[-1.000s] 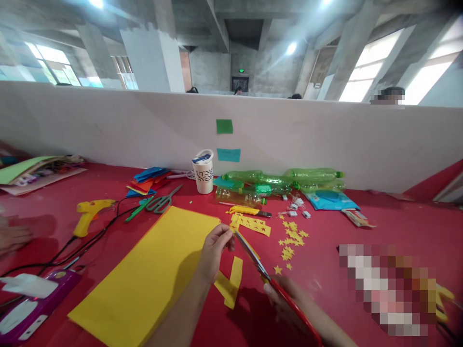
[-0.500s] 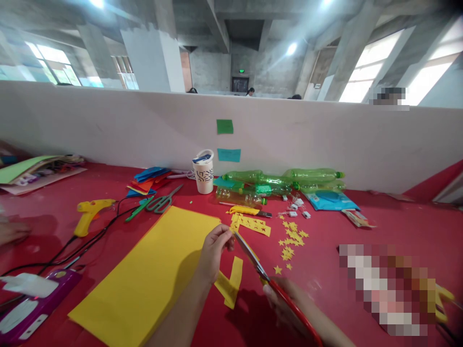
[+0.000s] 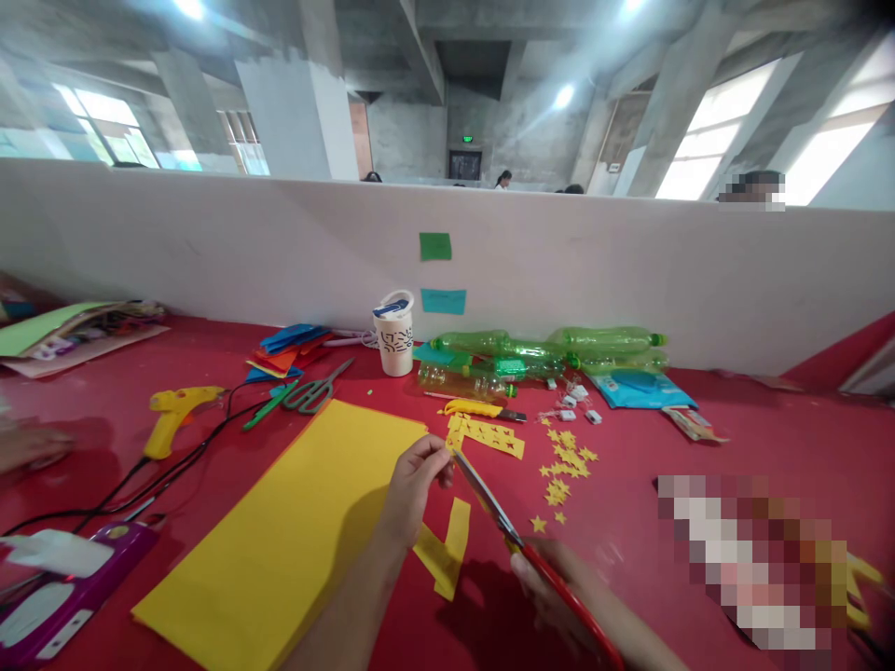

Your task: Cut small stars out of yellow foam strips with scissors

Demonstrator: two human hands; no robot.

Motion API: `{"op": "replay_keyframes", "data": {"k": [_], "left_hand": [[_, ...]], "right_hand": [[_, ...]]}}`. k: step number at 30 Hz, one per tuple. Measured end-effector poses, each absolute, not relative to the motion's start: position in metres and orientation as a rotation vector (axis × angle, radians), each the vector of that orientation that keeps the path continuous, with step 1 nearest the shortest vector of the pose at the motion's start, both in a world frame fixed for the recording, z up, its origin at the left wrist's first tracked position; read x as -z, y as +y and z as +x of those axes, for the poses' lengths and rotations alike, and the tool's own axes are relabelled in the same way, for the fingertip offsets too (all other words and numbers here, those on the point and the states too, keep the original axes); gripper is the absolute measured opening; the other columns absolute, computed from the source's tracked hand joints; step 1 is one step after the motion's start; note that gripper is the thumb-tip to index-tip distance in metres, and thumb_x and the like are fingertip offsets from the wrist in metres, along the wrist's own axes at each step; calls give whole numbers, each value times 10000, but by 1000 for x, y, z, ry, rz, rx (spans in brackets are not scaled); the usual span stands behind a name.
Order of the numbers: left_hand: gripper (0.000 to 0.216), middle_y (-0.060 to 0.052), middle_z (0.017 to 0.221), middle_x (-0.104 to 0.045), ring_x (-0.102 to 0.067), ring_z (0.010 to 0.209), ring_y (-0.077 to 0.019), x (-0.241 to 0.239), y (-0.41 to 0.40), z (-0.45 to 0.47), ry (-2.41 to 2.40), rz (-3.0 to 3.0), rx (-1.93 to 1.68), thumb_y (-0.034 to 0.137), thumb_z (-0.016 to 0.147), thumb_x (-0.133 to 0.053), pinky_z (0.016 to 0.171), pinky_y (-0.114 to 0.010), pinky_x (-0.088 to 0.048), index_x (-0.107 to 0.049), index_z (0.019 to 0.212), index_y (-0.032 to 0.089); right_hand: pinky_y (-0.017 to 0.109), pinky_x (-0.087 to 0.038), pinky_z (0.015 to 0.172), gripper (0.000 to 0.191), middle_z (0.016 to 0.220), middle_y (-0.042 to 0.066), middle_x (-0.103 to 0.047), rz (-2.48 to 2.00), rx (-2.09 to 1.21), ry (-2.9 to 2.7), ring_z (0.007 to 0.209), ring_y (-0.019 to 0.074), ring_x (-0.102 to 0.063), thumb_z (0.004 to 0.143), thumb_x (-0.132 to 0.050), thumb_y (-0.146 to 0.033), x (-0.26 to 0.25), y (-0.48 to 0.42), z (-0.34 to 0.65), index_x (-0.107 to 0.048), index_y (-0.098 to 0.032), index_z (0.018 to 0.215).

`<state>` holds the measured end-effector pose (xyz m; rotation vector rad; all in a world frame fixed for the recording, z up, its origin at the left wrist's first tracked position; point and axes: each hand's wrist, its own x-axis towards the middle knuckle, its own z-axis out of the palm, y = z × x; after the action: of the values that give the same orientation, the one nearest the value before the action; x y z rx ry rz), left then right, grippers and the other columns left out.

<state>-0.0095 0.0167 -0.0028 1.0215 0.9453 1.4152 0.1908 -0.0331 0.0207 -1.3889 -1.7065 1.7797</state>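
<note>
My left hand is closed in a pinch on a small piece of yellow paper. In my right hand are red-handled scissors, their blades nearly together and their tips at the paper beside my left fingertips. Below my left hand lie yellow paper strips, partly behind the wrist. Large yellow sheets are stacked under and left of my left forearm. Cut yellow stars are scattered right of the scissors. Beyond the fingertips rest strips with star-shaped holes.
A yellow utility knife, green plastic bottles and a white cup stand or lie at the back. Leftward are grey scissors, a yellow glue gun, cables and a purple power strip. Another person's hand shows at the left edge.
My hands and the scissors keep almost the same place. At the left edge the other person's hand has moved slightly rightward into view.
</note>
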Motion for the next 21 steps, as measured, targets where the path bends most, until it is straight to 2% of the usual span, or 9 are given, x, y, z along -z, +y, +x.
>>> {"op": "replay_keyframes", "data": {"k": [5,21], "left_hand": [[148,21,570,-462,-432,543,-90,3,17,-8,962,1027,-1409,259,775,-484,541,-217,-366,-509,666,162],[163,23,556,-466,-438,530,-92,0,17,-10,997,1064,-1419,256,777,-472,541,-227,-361,-501,647,161]], "right_hand": [[160,-322,420,434,539,-58,-367,-1337,-1805,-1686,427,52,-360,777,-416,-584,-20,-34,191,-412,-166,662],[174,-336,446,440,509,-75,-282,-1364,-1782,-1693,441,61,-341,754,-440,-594,-23,-32,191,-377,-179,624]]}}
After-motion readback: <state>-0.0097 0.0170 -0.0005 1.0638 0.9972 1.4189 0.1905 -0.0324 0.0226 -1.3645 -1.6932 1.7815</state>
